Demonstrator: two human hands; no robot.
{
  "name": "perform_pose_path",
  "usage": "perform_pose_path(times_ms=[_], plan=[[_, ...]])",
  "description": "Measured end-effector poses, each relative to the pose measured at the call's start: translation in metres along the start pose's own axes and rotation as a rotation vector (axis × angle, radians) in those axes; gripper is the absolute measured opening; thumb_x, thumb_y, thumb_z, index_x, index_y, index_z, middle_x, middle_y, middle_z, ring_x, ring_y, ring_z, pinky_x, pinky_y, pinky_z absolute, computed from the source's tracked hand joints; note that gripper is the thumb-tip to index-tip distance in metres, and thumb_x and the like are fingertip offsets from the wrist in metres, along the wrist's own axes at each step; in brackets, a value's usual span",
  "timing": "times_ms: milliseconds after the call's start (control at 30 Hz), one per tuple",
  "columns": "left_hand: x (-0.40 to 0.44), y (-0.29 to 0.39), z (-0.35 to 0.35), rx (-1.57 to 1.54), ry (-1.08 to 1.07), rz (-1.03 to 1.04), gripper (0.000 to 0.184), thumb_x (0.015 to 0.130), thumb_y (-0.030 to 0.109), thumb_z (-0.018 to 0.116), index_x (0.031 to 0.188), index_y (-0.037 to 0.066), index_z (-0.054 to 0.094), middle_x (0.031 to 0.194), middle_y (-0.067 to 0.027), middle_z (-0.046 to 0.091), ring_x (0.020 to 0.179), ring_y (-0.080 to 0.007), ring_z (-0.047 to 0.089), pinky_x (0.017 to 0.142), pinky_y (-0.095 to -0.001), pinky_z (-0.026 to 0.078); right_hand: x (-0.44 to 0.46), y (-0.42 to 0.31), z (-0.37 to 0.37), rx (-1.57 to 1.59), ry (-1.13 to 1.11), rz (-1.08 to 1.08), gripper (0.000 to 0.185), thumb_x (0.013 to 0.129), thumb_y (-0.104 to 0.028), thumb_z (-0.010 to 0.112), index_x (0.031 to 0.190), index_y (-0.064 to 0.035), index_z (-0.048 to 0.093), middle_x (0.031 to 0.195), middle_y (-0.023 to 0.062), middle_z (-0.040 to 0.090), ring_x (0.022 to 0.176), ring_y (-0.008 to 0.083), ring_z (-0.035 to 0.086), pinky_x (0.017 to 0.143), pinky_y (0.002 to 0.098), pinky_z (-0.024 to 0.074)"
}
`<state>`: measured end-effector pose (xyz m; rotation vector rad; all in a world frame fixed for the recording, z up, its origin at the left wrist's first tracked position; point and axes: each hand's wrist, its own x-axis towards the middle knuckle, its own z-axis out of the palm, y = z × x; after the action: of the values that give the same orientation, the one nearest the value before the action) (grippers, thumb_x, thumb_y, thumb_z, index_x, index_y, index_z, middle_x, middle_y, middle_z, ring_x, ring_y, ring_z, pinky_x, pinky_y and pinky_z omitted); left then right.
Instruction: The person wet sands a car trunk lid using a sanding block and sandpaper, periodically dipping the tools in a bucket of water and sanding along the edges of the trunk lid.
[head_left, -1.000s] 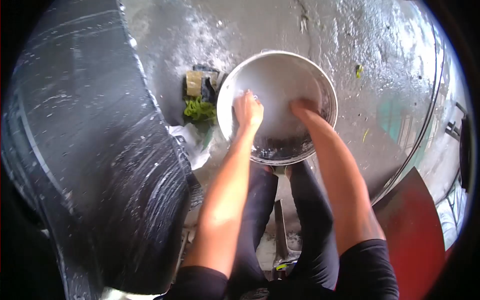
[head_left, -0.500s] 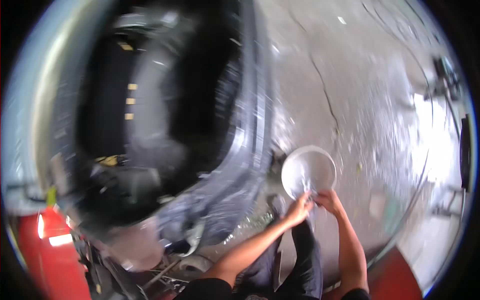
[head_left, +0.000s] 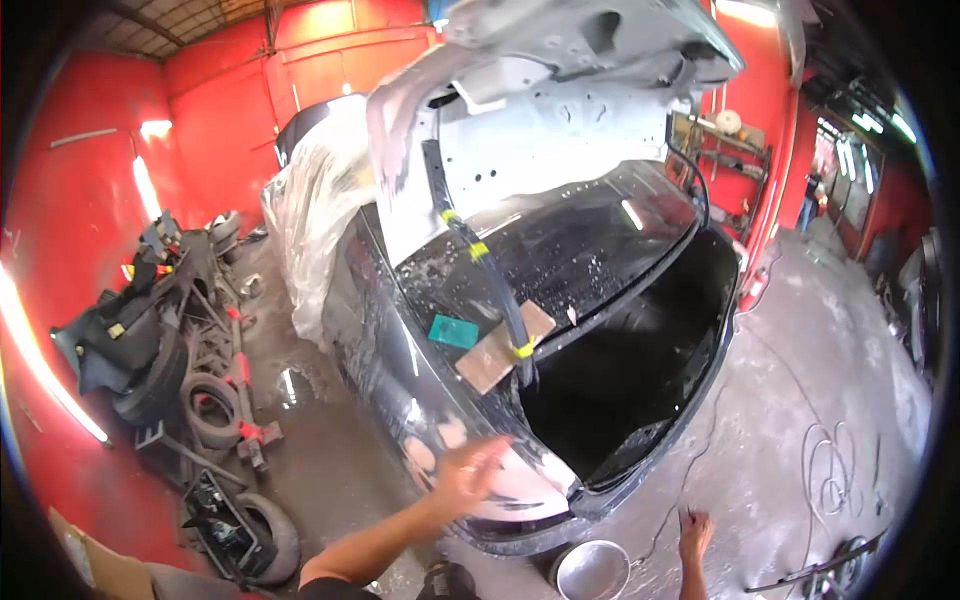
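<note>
My left hand (head_left: pixel 470 476) reaches over the car's rear corner, its fingers stretched out and somewhat blurred. Beneath it is the body panel (head_left: pixel 528 486) with pale filler patches; I cannot tell whether hand and panel touch. Lower right, my right hand (head_left: pixel 695 536) is raised above the floor with its fingers curled together. Whatever it may hold is too small to make out. Between the hands, on the floor, stands a round metal bowl (head_left: pixel 592 572). A green rectangular block (head_left: pixel 453 331) and a flat brown board (head_left: pixel 505 350) lie on the car beside the trunk opening.
The raised trunk lid (head_left: pixel 560 120) stands over the rear window, with taped struts. Tyres (head_left: pixel 211 410) and loose car parts line the left wall. A hose (head_left: pixel 830 470) coils on the wet floor at right. Plastic sheeting (head_left: pixel 310 220) covers the car's far side.
My view has lifted from the floor to the whole car rear. Both hands have left the bowl and moved apart, the left to the car panel, the right out to the side.
</note>
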<state>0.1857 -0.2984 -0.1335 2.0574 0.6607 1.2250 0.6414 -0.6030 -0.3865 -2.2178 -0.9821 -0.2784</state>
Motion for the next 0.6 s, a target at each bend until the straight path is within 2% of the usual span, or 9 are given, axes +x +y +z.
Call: perform_pose_path(times_ms=[33, 67, 100, 133, 200, 300, 400, 433, 600], plan=[[0.010, -0.012, -0.033, 0.093, 0.113, -0.020, 0.021, 0.103, 0.003, 0.067, 0.123, 0.000, 0.074, 0.103, -0.0146, 0.079, 0.086, -0.0212, 0.077, 0.079, -0.0340, 0.062, 0.046, -0.058, -0.020, -0.018, -0.082, -0.116, 0.016, 0.092, -0.012, 0.073, 0.103, -0.0005, 0.070, 0.099, 0.0219, 0.068, 0.096, 0.0431, 0.065, 0.086, 0.0529, 0.0506], [0.017, -0.030, -0.059, 0.068, 0.233, 0.004, 0.021, 0.103, 0.002, 0.068, 0.122, -0.001, 0.074, 0.101, -0.0142, 0.079, 0.086, -0.0216, 0.076, 0.080, -0.0337, 0.061, 0.094, -0.129, -0.033, -0.002, 0.157, -0.609, 0.011, 0.093, -0.006, 0.073, 0.101, 0.0010, 0.069, 0.096, 0.0208, 0.065, 0.095, 0.0433, 0.064, 0.086, 0.0527, 0.0521], [0.025, -0.050, -0.082, 0.042, 0.349, 0.023, 0.021, 0.102, 0.001, 0.068, 0.122, -0.002, 0.074, 0.099, -0.0138, 0.079, 0.086, -0.0219, 0.076, 0.080, -0.0334, 0.060, 0.142, -0.234, -0.069, -0.034, 0.078, -0.701, 0.010, 0.092, 0.002, 0.071, 0.103, 0.0017, 0.070, 0.096, 0.0183, 0.064, 0.091, 0.0410, 0.064, 0.082, 0.0501, 0.0536], [0.036, -0.066, -0.106, 0.100, 0.393, 0.037, 0.020, 0.102, 0.000, 0.068, 0.121, -0.002, 0.074, 0.100, -0.0138, 0.078, 0.087, -0.0219, 0.076, 0.081, -0.0330, 0.060, 0.174, -0.304, -0.082, -0.162, 0.125, -0.883, 0.015, 0.091, 0.003, 0.072, 0.106, 0.0020, 0.072, 0.098, 0.0164, 0.063, 0.090, 0.0372, 0.064, 0.079, 0.0477, 0.0539], [0.067, -0.098, -0.148, 0.162, 0.462, 0.053, 0.020, 0.103, 0.000, 0.067, 0.121, -0.003, 0.073, 0.101, -0.0142, 0.077, 0.090, -0.0219, 0.075, 0.082, -0.0328, 0.059, 0.218, -0.470, -0.115, -0.127, 0.311, -1.112, 0.035, 0.083, 0.003, 0.075, 0.118, 0.0012, 0.074, 0.097, 0.0132, 0.062, 0.087, 0.0319, 0.063, 0.075, 0.0450, 0.0530], [0.104, -0.148, -0.181, 0.085, 0.522, 0.020, 0.020, 0.103, -0.001, 0.064, 0.122, -0.004, 0.072, 0.105, -0.0156, 0.075, 0.093, -0.0222, 0.074, 0.082, -0.0336, 0.058, 0.278, -0.632, -0.117, -0.262, 0.451, -1.494, 0.050, 0.081, 0.000, 0.074, 0.130, 0.0045, 0.070, 0.111, 0.0137, 0.066, 0.098, 0.0294, 0.066, 0.084, 0.0432, 0.0552], [0.113, -0.192, -0.205, 0.030, 0.510, -0.064, 0.020, 0.103, -0.002, 0.064, 0.122, -0.004, 0.071, 0.104, -0.0155, 0.075, 0.093, -0.0225, 0.074, 0.082, -0.0340, 0.059, 0.325, -0.754, -0.116, -0.529, 0.631, -1.684, 0.055, 0.083, -0.012, 0.071, 0.135, 0.0044, 0.066, 0.116, 0.0128, 0.067, 0.108, 0.0300, 0.065, 0.093, 0.0456, 0.0552], [0.110, -0.207, -0.211, 0.024, 0.532, -0.022, 0.019, 0.104, -0.001, 0.063, 0.121, -0.004, 0.071, 0.103, -0.0151, 0.075, 0.092, -0.0217, 0.074, 0.082, -0.0334, 0.059, 0.341, -0.784, -0.115, -0.509, 0.634, -1.735, 0.053, 0.081, -0.010, 0.073, 0.132, 0.0066, 0.067, 0.116, 0.0144, 0.067, 0.105, 0.0309, 0.066, 0.091, 0.0457, 0.0557], [0.064, -0.298, -0.239, -0.057, 0.637, -0.298, 0.018, 0.106, 0.002, 0.063, 0.120, -0.004, 0.071, 0.103, -0.0117, 0.074, 0.087, -0.0172, 0.071, 0.080, -0.0310, 0.059, 0.409, -0.836, -0.108, -0.766, 0.710, -1.862, 0.054, 0.077, -0.008, 0.076, 0.128, 0.0087, 0.069, 0.118, 0.0150, 0.068, 0.110, 0.0321, 0.067, 0.090, 0.0466, 0.0556]])
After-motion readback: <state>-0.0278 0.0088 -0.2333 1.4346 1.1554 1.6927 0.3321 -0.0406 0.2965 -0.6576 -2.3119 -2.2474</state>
